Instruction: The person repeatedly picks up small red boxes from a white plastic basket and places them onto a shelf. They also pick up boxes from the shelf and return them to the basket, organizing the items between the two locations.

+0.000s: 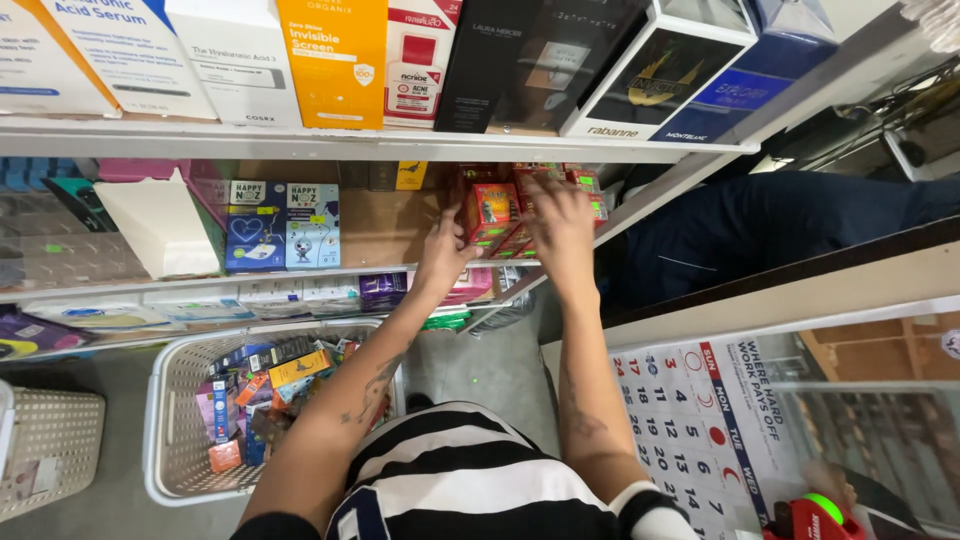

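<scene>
I have both hands on the red boxes [492, 215] stacked on the middle shelf [380, 272]: left hand [447, 250] gripping the front edge, right hand [557, 220] spread over the top. I'd square them gently, keeping the stack level.

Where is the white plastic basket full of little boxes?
In the head view, the white plastic basket sits on the floor at lower left, under the shelves, beside the person's left arm and right of a smaller beige basket.

Right-hand fingers [545, 205] hidden among red boxes [490, 215]; top-shelf cartons [335, 60] cut off above.
</scene>
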